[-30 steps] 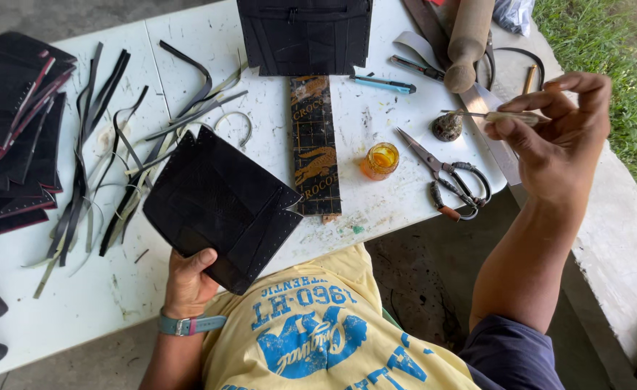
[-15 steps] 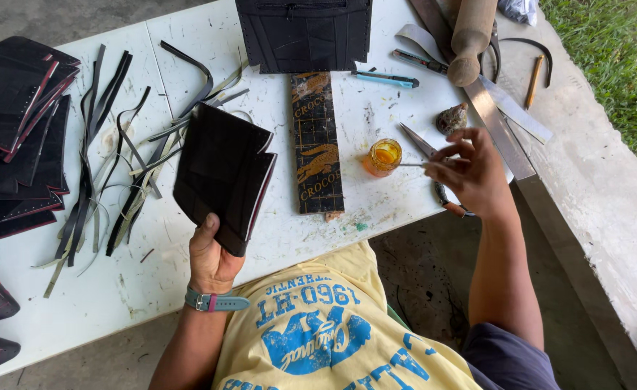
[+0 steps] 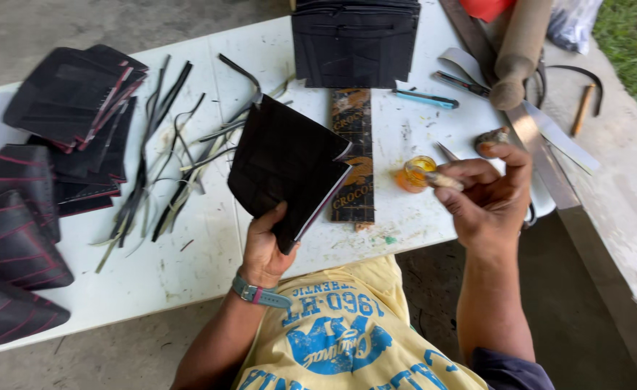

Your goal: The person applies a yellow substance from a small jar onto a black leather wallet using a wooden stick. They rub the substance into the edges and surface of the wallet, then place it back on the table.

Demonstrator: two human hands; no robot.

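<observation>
1. The folded black piece is held tilted above the white tabletop, just left of the dark printed strip. The left hand is clamped on its lower corner, thumb on top.
2. The right hand is closed around a thin stick-like applicator, whose tip sits at the small jar of amber liquid. The two hands are well apart.
3. Risk: the left grip takes only one corner, so the piece could droop or swing, and its open edge could spread.
4. Risk: the jar stands near the tabletop's front edge and close to the right hand; a nudge from the stick or knuckles could tip it and spill onto the strip.
5. Risk: a loaded applicator carried across could drip on the tabletop or on the yellow shirt below.
6. Loose black strips and stacked black pieces lie well to the left, clear of both hands.
7. Hard to tell: the applicator's tip is blurred, so it is unclear whether it is a brush or a plain stick. The right hand hides whatever lies beneath it, and the stack at the top edge is cut off.
</observation>
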